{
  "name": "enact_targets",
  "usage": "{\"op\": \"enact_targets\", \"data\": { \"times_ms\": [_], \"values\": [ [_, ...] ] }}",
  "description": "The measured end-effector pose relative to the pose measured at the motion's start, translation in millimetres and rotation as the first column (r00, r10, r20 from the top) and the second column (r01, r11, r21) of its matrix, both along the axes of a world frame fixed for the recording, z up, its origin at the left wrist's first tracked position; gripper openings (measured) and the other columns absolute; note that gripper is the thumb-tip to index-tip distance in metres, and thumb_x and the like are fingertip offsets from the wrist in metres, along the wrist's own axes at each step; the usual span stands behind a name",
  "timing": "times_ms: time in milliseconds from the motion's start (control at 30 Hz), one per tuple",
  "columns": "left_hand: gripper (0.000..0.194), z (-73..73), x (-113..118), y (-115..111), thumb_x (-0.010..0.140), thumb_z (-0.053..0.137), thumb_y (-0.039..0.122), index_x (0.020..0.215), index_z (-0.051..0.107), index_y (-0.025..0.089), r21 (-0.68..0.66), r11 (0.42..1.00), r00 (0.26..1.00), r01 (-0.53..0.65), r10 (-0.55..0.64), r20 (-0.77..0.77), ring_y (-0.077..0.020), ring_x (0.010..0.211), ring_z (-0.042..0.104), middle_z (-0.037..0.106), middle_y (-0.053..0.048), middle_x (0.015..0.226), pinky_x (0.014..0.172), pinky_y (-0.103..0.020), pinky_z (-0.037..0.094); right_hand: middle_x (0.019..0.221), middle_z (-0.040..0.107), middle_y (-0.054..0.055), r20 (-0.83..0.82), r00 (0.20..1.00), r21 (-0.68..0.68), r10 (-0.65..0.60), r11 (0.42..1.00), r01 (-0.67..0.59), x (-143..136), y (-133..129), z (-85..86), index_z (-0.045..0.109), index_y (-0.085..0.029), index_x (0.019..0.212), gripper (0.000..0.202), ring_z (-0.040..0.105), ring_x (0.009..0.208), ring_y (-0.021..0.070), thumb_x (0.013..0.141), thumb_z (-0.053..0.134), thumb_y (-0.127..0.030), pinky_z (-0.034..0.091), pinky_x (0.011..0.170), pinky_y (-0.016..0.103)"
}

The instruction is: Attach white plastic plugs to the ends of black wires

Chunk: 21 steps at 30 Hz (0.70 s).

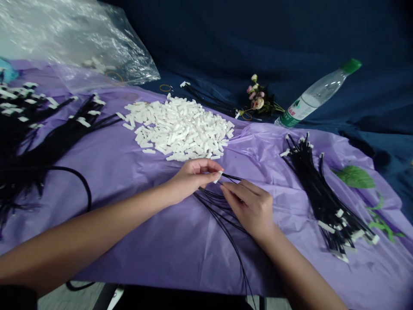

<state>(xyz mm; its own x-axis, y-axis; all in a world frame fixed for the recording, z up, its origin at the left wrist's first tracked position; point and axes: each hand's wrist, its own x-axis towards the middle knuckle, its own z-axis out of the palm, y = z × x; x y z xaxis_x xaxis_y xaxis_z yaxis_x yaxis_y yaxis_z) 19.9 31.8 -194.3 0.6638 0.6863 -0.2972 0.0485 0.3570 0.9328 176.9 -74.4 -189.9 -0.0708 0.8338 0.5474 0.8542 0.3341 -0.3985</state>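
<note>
Between the thumb and fingers of my left hand (196, 178) is a small white plastic connector (218, 177). My right hand (250, 204) pinches a thin black wire close to the connector; whether the wire's tip is inside it I cannot tell. More black wires (222, 211) run beneath both hands and hang toward the table's front edge. Just beyond my hands lies a large heap of white connectors (185, 129).
Bundles of black wires with white ends lie at the left (61, 133) and right (319, 189) on the purple sheet (155, 249). Behind are a clear plastic bag (80, 38), artificial flowers (257, 97) and a tilted bottle (318, 97). Green leaves (356, 177) lie far right.
</note>
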Motion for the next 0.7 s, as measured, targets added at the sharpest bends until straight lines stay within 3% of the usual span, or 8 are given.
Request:
{"op": "enact_targets", "data": {
  "times_ms": [433,700],
  "values": [
    [0.023,1.1,1.5,-0.3,0.073,0.072,0.029,0.091,0.068,0.016,-0.053,0.998,0.999,-0.035,0.036,0.032,-0.0049,0.051,0.038,0.056,0.001,0.070,0.048,-0.021,0.026,0.061,0.060,0.001,-0.025,1.000,-0.013,-0.018,1.000,0.018,-2.0,2.9,0.1,0.071,-0.015,0.087,0.012,0.055,0.054,0.0093,0.089,0.060,-0.017,0.045,0.054,0.022],
    [0.023,0.6,-1.1,4.0,0.074,0.070,0.028,0.092,0.065,0.016,-0.145,0.986,0.994,-0.077,0.087,0.065,-0.0040,0.049,0.038,0.056,0.000,0.072,0.045,-0.021,0.020,0.064,0.055,-0.002,-0.173,0.985,-0.070,-0.024,0.997,0.012,3.4,-2.6,8.2,0.066,-0.018,0.108,0.021,0.049,0.053,0.0085,0.088,0.062,-0.017,0.045,0.053,0.022]
  ]
}}
